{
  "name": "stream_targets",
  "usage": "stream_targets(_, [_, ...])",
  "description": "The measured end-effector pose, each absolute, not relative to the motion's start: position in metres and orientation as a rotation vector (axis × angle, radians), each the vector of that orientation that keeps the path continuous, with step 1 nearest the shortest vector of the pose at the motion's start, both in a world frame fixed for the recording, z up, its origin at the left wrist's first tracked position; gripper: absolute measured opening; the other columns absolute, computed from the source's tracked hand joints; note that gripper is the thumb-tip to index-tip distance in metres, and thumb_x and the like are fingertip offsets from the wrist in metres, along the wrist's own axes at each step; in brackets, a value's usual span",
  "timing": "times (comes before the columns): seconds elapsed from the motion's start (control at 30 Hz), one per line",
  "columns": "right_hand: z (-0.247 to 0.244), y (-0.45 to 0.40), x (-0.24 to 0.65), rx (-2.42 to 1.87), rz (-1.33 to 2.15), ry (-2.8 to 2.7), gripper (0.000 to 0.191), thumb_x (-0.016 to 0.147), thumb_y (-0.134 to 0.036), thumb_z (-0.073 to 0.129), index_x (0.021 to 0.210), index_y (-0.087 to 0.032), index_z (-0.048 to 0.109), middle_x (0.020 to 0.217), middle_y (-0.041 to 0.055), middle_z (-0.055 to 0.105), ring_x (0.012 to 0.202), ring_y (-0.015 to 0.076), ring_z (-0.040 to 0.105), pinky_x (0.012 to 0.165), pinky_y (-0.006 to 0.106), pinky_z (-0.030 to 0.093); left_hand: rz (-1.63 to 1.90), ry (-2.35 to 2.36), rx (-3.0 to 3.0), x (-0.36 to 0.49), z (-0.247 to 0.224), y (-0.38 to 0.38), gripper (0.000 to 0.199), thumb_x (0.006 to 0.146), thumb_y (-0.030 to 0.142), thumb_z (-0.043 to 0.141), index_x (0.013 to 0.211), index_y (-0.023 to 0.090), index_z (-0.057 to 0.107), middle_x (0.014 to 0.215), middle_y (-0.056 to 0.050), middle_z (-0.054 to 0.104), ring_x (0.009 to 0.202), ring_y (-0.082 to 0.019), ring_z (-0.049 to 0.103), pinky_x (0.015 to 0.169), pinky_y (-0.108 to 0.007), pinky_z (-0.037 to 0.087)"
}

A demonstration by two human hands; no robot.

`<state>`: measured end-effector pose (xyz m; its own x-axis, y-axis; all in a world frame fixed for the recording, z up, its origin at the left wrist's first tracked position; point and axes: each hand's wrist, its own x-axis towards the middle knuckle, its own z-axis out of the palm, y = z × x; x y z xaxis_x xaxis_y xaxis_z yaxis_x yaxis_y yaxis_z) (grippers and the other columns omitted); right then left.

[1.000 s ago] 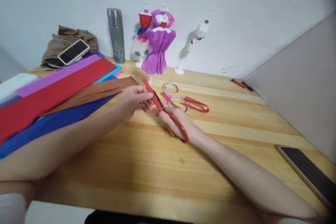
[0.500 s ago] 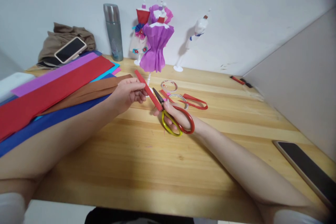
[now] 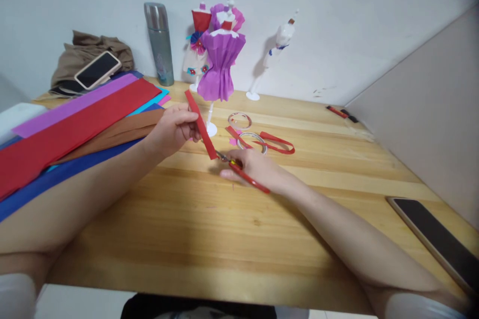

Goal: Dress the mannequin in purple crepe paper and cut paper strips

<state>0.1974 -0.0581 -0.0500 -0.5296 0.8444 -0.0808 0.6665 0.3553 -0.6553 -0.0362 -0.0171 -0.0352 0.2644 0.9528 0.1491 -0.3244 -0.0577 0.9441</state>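
Between the thumb and fingers of my left hand [image 3: 178, 127] is a short red paper strip [image 3: 201, 124], held slanting above the table. My right hand [image 3: 254, 167] is wrapped round scissors [image 3: 249, 177] with red and yellow handles. The blades are at the lower end of the strip, partly hidden behind it, so I cannot tell how far apart they are. Just beyond my right hand, a longer red strip [image 3: 279, 142] lies folded in a loop beside a tape roll [image 3: 252, 140]. Another tape roll [image 3: 239, 120] sits farther back.
Small mannequins stand along the wall, one in a purple pleated paper dress [image 3: 220, 67]. A grey flask [image 3: 160, 45] stands left of them. Coloured paper sheets [image 3: 86, 134] cover the left side, below a phone [image 3: 98, 70] on brown cloth. Another phone [image 3: 434, 239] lies at right.
My right hand has turned over, bringing the scissors from upright to flatter, with the blades now behind the strip's lower end. My left hand has shifted slightly left with the strip.
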Motion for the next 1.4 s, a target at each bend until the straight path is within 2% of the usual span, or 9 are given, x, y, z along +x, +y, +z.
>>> stream_targets(0.13, [-0.046,-0.068,0.193,-1.560,0.541,-2.713,0.043,0.086,-0.045,0.085,0.118,-0.019,0.073,0.098,0.0125,0.082,0.089,0.0289,0.075,0.064,0.030,0.041,1.252,0.703,1.145,-0.039,-0.035,-0.016,0.021,0.072,0.031,0.083,0.064,0.018,0.068,0.060,-0.005,0.067,0.050,-0.015,0.061,0.047,-0.026,0.047])
stream_targets(0.37, [-0.017,-0.076,0.205,-1.233,0.779,-2.855,0.065,0.085,-0.018,0.075,0.148,-0.022,0.064,0.133,0.0130,0.078,0.107,0.0273,0.077,0.079,0.031,0.055,1.264,0.724,1.076,-0.033,-0.034,-0.026,0.022,0.066,0.028,0.089,0.068,0.014,0.072,0.059,-0.003,0.069,0.047,-0.011,0.059,0.046,-0.022,0.047])
stream_targets(0.57, [-0.028,-0.062,0.207,-1.170,0.984,-2.397,0.059,0.089,-0.032,0.077,0.145,-0.018,0.067,0.130,0.0165,0.078,0.114,0.0308,0.076,0.099,0.045,0.059,1.304,0.763,1.025,-0.030,-0.025,-0.034,0.030,0.067,0.034,0.094,0.066,0.013,0.073,0.065,-0.004,0.073,0.050,-0.009,0.059,0.047,-0.021,0.046])
stream_targets(0.7, [-0.054,-0.048,0.204,-0.970,1.210,-1.920,0.084,0.089,-0.051,0.080,0.161,-0.024,0.049,0.146,0.0199,0.067,0.112,0.0286,0.076,0.091,0.044,0.065,1.290,0.766,0.993,-0.028,-0.024,-0.037,0.031,0.067,0.035,0.093,0.065,0.014,0.071,0.064,-0.003,0.072,0.049,-0.009,0.057,0.047,-0.020,0.045])
stream_targets(0.8, [-0.060,-0.044,0.199,-0.878,0.887,-1.940,0.094,0.089,-0.045,0.082,0.170,-0.031,0.035,0.162,0.0216,0.053,0.125,0.0324,0.071,0.098,0.052,0.064,1.253,0.775,0.957,-0.025,-0.022,-0.040,0.033,0.065,0.036,0.093,0.064,0.015,0.068,0.063,-0.002,0.069,0.048,-0.008,0.056,0.046,-0.019,0.042])
stream_targets(0.9, [-0.057,-0.042,0.193,-0.796,0.299,-2.081,0.073,0.094,-0.027,0.075,0.163,-0.034,0.050,0.173,0.0184,0.040,0.149,0.0377,0.055,0.113,0.062,0.056,1.221,0.808,0.887,-0.021,-0.020,-0.044,0.035,0.065,0.037,0.092,0.064,0.016,0.065,0.061,0.000,0.066,0.048,-0.007,0.054,0.046,-0.019,0.040])
stream_targets(1.17, [-0.028,-0.029,0.173,-0.636,0.090,-2.077,0.021,0.102,-0.024,0.062,0.103,-0.028,0.083,0.129,0.0134,0.078,0.124,0.0319,0.072,0.107,0.054,0.059,1.162,0.809,0.827,-0.019,-0.007,-0.054,0.040,0.063,0.040,0.093,0.062,0.017,0.060,0.060,0.001,0.061,0.048,-0.007,0.050,0.046,-0.020,0.036])
stream_targets(1.33, [-0.007,-0.018,0.164,-0.787,0.624,-1.631,0.014,0.090,-0.038,0.076,0.085,-0.025,0.077,0.107,0.0093,0.081,0.105,0.0256,0.076,0.099,0.046,0.059,1.290,0.840,0.804,-0.028,-0.008,-0.045,0.039,0.074,0.046,0.089,0.078,0.016,0.065,0.071,0.000,0.065,0.051,-0.008,0.055,0.047,-0.020,0.041])
stream_targets(1.4, [-0.004,-0.010,0.160,-0.841,0.938,-1.351,0.026,0.077,-0.046,0.085,0.082,-0.024,0.073,0.089,0.0060,0.079,0.089,0.0231,0.075,0.087,0.040,0.060,1.363,0.847,0.804,-0.032,-0.010,-0.038,0.040,0.076,0.046,0.090,0.088,0.017,0.065,0.083,-0.001,0.070,0.058,-0.009,0.061,0.048,-0.020,0.045])
